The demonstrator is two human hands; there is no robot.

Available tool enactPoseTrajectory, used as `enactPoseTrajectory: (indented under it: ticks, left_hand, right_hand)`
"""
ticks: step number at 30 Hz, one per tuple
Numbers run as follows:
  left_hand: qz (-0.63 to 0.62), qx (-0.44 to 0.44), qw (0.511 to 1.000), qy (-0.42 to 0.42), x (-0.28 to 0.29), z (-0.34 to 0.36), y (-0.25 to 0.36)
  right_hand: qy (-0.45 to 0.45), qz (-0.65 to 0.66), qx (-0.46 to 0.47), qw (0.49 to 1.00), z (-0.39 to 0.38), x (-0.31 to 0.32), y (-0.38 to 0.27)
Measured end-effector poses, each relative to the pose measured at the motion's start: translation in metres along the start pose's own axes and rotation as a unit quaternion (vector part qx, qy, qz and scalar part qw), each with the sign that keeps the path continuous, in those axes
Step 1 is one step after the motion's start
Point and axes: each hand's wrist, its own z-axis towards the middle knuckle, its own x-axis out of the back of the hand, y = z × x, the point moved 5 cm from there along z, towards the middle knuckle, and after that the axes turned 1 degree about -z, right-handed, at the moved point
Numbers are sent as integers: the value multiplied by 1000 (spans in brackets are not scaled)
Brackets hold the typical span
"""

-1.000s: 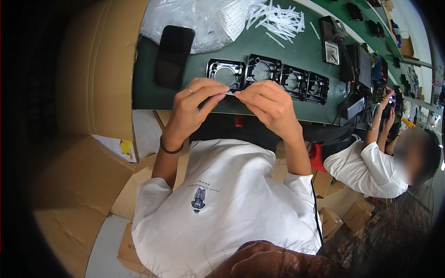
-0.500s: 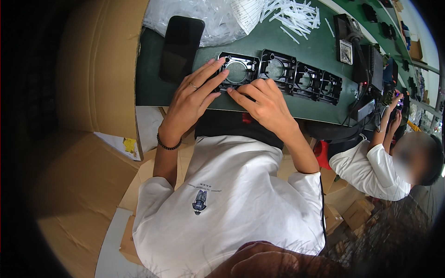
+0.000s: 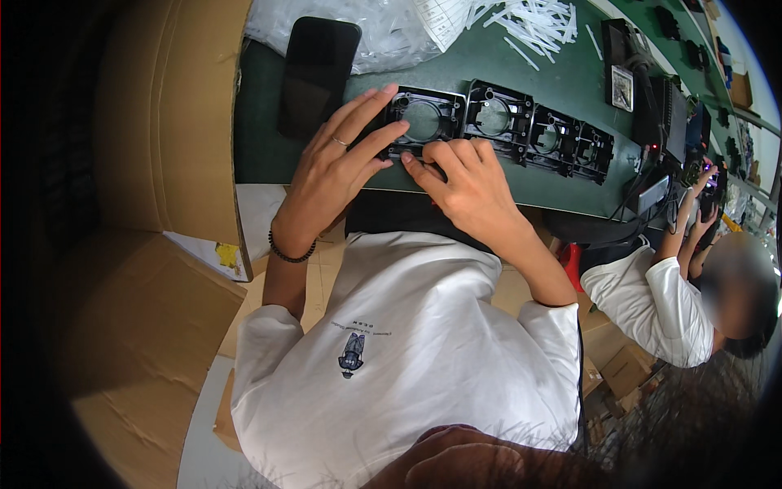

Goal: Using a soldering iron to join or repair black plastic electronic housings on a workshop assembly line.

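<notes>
A black plastic frame (image 3: 452,122) with a large round opening lies on the green table, at the left end of a row of similar frames. Across its left side rest the spread fingers of my left hand (image 3: 346,151), with fingertips at the far corner and by the opening, and the thumb low at the near edge. They steady the frame. My right hand (image 3: 468,179) has curled fingers at the frame's near edge, the thumb tip against it. Whatever lies under those fingers is hidden. More black frames (image 3: 519,122) stand just to the right.
A black phone (image 3: 319,77) lies left of the frames. Behind are a clear plastic bag (image 3: 366,49) and a pile of white strips (image 3: 546,24). Dark equipment with cables (image 3: 652,122) stands right. A cardboard sheet (image 3: 179,114) walls the left side. A co-worker (image 3: 652,301) sits at right.
The view has shifted slightly, so the row of frames appears a little higher and farther right. Both hands stay at the same frame, with the right fingers shifting only slightly.
</notes>
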Motion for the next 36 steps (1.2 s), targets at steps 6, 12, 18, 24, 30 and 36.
enactPoseTrajectory:
  ticks: [6, 12, 18, 24, 30, 36]
  left_hand:
    - [40, -24, 997, -60, 7, 13, 6]
    - [44, -2, 996, -84, 8, 17, 9]
    - [53, -6, 995, -81, 10, 20, 15]
    - [71, -11, 995, -63, 13, 21, 27]
    - [62, -9, 998, 15, 12, 18, 43]
    - [-93, -30, 990, 104, -12, 37, 66]
  right_hand:
    - [12, -8, -30, 999, -12, 12, 2]
    - [33, -37, -82, 995, -23, 14, 0]
    - [45, 75, -76, 993, -17, 38, 27]
    - [114, 7, -264, 958, 12, 50, 166]
    - [19, 23, -277, 960, 19, 26, 183]
    - [257, 511, -270, 775, -19, 57, 128]
